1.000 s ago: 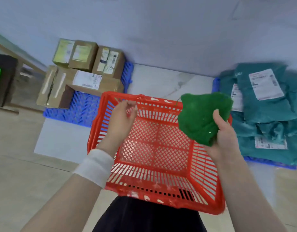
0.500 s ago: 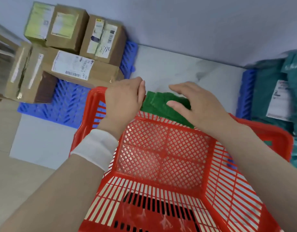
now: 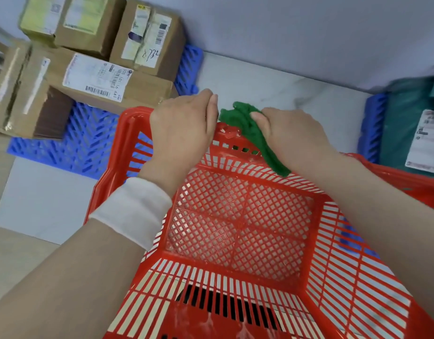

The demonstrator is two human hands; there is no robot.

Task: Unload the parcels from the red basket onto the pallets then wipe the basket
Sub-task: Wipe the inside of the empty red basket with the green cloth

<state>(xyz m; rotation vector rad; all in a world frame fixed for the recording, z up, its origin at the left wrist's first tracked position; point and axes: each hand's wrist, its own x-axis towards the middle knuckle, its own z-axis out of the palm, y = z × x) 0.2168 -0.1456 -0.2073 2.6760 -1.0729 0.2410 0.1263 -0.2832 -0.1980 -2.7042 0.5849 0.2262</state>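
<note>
**Cloth on the far rim of the basket**

The red basket sits close below the camera, its mesh bottom bare. The left hand curls its fingers over the far rim. The right hand presses a green cloth onto that rim, fingers closed on it. Boxes lie on the left blue pallet; teal parcels lie at right.

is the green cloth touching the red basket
Touching: the head view shows the green cloth draped over the red basket far rim, pressed by the right hand.
</note>
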